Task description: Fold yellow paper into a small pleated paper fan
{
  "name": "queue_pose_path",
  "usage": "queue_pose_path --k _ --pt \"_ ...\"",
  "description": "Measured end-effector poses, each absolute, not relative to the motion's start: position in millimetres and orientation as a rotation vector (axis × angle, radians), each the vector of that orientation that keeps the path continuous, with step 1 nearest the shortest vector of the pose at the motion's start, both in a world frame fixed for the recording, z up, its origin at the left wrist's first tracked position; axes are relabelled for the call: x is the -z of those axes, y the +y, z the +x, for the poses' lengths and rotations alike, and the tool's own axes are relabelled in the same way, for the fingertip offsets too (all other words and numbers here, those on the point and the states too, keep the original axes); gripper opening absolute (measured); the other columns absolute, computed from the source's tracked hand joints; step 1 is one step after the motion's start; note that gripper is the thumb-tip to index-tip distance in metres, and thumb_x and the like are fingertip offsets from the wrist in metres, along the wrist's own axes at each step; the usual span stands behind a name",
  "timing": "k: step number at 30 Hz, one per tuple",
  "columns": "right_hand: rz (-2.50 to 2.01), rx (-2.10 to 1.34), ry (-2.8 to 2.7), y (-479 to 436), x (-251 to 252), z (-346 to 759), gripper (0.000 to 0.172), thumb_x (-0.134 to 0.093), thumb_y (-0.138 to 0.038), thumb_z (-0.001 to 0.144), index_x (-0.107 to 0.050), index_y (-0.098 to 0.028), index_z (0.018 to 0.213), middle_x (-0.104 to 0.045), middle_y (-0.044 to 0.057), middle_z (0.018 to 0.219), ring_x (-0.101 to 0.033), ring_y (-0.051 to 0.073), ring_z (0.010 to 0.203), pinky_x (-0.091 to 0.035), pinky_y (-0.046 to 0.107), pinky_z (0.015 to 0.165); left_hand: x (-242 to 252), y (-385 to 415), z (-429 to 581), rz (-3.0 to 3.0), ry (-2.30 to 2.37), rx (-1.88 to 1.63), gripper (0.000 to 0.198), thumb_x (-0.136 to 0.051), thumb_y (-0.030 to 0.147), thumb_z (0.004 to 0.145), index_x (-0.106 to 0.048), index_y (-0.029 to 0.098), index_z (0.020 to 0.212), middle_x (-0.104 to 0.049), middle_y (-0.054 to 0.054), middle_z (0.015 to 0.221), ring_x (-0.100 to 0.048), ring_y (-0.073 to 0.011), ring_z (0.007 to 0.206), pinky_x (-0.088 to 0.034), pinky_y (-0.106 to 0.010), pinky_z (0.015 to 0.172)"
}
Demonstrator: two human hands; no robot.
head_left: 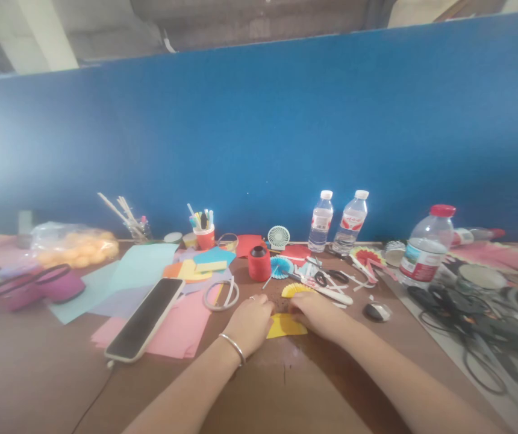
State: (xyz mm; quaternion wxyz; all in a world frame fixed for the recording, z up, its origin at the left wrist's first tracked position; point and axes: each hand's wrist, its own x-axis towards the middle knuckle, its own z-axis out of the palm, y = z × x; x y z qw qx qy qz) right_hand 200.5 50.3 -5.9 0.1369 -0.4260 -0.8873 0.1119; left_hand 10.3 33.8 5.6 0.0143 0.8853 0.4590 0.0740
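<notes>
A strip of yellow paper [287, 325] lies on the brown table in front of me. My left hand [252, 322], with a silver bangle on its wrist, is closed at the paper's left end. My right hand [315, 310] has its fingers bent down on the paper's far right part, and the fingertips are partly hidden. Just beyond my right hand is a pleated yellow paper fan [296, 290]. Behind it lie a pleated blue paper rosette [280, 267] and black-handled scissors [331, 278]. A red spool [259, 263] stands past my left hand.
A phone [146, 319] rests on pink paper sheets [182, 322] to the left, near a pale cable loop [221, 295]. Two water bottles [321, 222] stand at the back. On the right are a mouse [377, 310], a red-capped bottle [426, 247] and tangled black cables [462, 313].
</notes>
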Motion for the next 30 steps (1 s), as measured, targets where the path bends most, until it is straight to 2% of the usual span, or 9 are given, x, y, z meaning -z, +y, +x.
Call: queue_pose_path --k 6,12,17,24,30 --pt "-1.21 -0.371 -2.512 46.5 5.5 202.1 0.01 -0.05 -0.01 0.071 -0.057 -0.018 0.071 -0.058 0.002 0.072 -0.052 0.014 0.068 -0.037 0.024 0.06 -3.6 37.3 4.5 2.594 1.347 -0.34 0.013 -0.045 0.017 0.077 -0.058 0.018 0.082 -0.056 -0.003 0.083 -0.052 -0.0169 0.08 -0.039 -0.028 0.073" --pt "-1.142 -0.356 -2.437 50.3 9.2 204.3 0.011 -0.049 -0.011 0.076 -0.057 -0.017 0.073 -0.058 0.003 0.075 -0.052 0.015 0.074 -0.039 0.025 0.067 -6.9 43.7 -5.1 2.506 1.3 -0.411 0.018 -0.048 0.02 0.076 -0.061 0.02 0.09 -0.057 -0.002 0.09 -0.051 -0.0158 0.086 -0.038 -0.026 0.078" --pt "-1.081 -0.345 -2.465 51.4 7.9 206.3 0.012 -0.049 -0.013 0.078 -0.058 -0.017 0.073 -0.06 0.002 0.075 -0.053 0.015 0.075 -0.039 0.025 0.068 -5.5 46.7 -6.8 2.464 1.277 -0.419 0.017 -0.051 0.02 0.074 -0.062 0.021 0.087 -0.057 -0.001 0.088 -0.052 -0.0162 0.084 -0.039 -0.027 0.077" --pt "-1.033 -0.311 -2.473 52.3 11.2 207.6 0.014 -0.047 -0.014 0.08 -0.059 -0.018 0.074 -0.06 0.003 0.075 -0.053 0.015 0.074 -0.039 0.026 0.069 -3.3 45.1 -6.3 2.461 1.298 -0.426 0.016 -0.05 0.017 0.07 -0.058 0.02 0.084 -0.056 -0.001 0.083 -0.051 -0.0163 0.08 -0.039 -0.027 0.072" --pt "-1.071 -0.232 -2.42 52.0 12.9 206.8 0.013 -0.045 -0.013 0.079 -0.057 -0.017 0.075 -0.058 0.004 0.076 -0.051 0.015 0.075 -0.04 0.027 0.068 -7.2 42.4 -3.4 2.427 1.305 -0.469 0.017 -0.045 0.015 0.073 -0.053 0.02 0.087 -0.057 -0.001 0.089 -0.051 -0.0167 0.086 -0.038 -0.028 0.077"
